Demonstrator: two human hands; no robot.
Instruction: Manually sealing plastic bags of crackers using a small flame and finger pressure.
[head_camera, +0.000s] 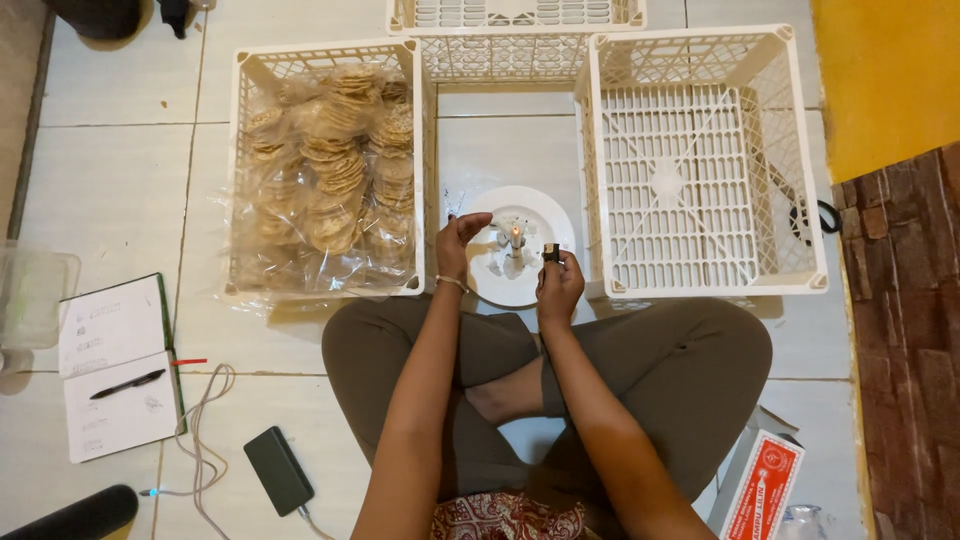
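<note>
Flame (516, 234) burns on plate (520, 245). My right hand (558, 285): fingers pinch lighter (551, 252). My left hand (455, 245): fingers curled, empty. Left crate (325, 170) full of bagged crackers; right crate (700, 160) empty, all bags pending.

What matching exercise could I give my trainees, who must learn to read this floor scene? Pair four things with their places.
Things:
1. left crate
2. right crate
3. pen
4. small flame

Places or states:
A. lying on the open notebook
B. holds nothing
C. on the white plate between the hands
D. full of bagged crackers

Pairs: 1-D, 2-B, 3-A, 4-C
</note>
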